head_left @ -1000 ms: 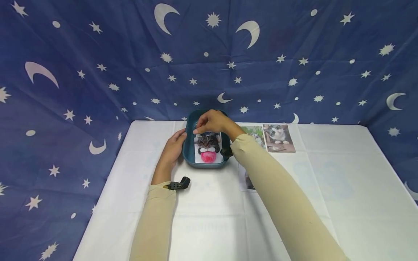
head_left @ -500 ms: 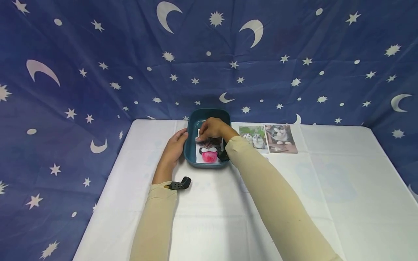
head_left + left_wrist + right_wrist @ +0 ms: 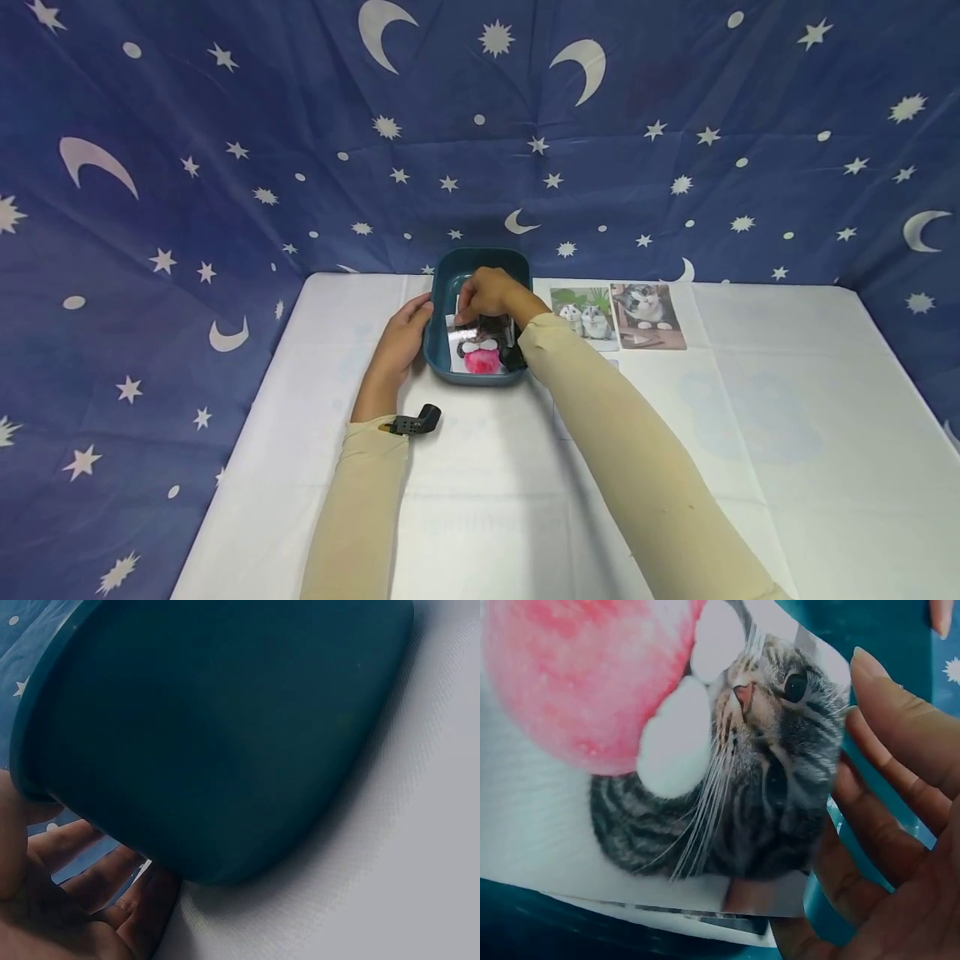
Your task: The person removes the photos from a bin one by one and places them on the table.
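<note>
In the head view a teal plastic bin (image 3: 480, 379) stands at the back of the table. My left hand (image 3: 399, 342) rests against its left side, fingertips right at the rim. The left wrist view shows those fingers (image 3: 97, 870) loosely extended along the outer wall. Over the bin, my right hand (image 3: 491, 296) pinches the far edge of a photo card (image 3: 780, 750) of a tabby cat with a pink ball. The thumb is at the card's corner and the other fingers reach behind the edge. Another card (image 3: 705, 928) shows beneath it.
A hamster photo (image 3: 596, 321) and a grey-and-white cat photo (image 3: 648, 317) lie side by side to the right of the bin. Nearer, another card (image 3: 561, 425) is mostly covered by the right sleeve. A blue star-patterned cloth (image 3: 450, 208) hangs behind the table.
My right hand has come down and slightly nearer onto the cat card's far edge. Glare now crosses the upper part of the card. The left hand stays at the bin's side.
</note>
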`<state>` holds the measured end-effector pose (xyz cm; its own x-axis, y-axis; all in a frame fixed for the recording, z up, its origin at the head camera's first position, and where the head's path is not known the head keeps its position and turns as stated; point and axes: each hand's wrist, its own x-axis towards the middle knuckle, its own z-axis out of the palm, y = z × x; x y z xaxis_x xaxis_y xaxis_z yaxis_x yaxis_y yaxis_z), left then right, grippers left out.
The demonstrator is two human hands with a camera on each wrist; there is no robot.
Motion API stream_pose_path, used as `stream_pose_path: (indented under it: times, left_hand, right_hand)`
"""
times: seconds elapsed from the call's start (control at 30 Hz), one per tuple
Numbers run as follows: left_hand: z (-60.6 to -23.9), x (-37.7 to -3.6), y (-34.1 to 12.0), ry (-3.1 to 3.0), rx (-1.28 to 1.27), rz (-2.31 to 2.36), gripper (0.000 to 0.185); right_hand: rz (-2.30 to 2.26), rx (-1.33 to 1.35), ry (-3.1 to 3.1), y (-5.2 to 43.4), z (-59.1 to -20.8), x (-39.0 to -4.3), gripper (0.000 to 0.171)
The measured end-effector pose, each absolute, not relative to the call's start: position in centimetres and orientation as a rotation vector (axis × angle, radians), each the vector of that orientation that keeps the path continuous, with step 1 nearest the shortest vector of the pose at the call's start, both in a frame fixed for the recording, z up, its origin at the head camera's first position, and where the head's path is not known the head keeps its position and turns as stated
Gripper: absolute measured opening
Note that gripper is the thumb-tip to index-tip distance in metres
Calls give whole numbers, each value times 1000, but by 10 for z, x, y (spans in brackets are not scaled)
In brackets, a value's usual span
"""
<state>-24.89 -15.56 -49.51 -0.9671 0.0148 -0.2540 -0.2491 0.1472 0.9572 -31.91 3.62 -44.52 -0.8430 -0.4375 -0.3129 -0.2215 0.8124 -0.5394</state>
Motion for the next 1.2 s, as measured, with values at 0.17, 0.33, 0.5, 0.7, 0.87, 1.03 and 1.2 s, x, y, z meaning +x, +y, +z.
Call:
stream_pose_path:
  times: [0.17,0.33,0.5,0.7,0.87,1.03,1.2]
  left_hand:
    - [-496,-250,-156,2213,-228,1914,48]
    - [-496,-249,-156,2221,-227,1903,49]
    - [-495,-249,-158,2232,-216,1889,50]
    - [-495,-249,-159,2213,-222,1904,48]
    - [-495,-249,-157,2205,-221,1902,48]
    - [-494,-250,-155,2217,-224,1894,50]
    - [-495,-250,-155,2223,-201,1907,51]
  right_hand:
    - [-744,-526,2478,40,-439,-317,16]
    - [-697,-581,2403,46,-431,-315,27]
    - [-660,-655,2408,49,-426,-313,36]
    - [-658,-738,2483,53,-417,-306,37]
    - [-769,-719,2499,66,-408,-299,40]
    - [-969,-627,2497,88,-396,-289,37]
    - [-1111,-544,2503,123,-386,-274,35]
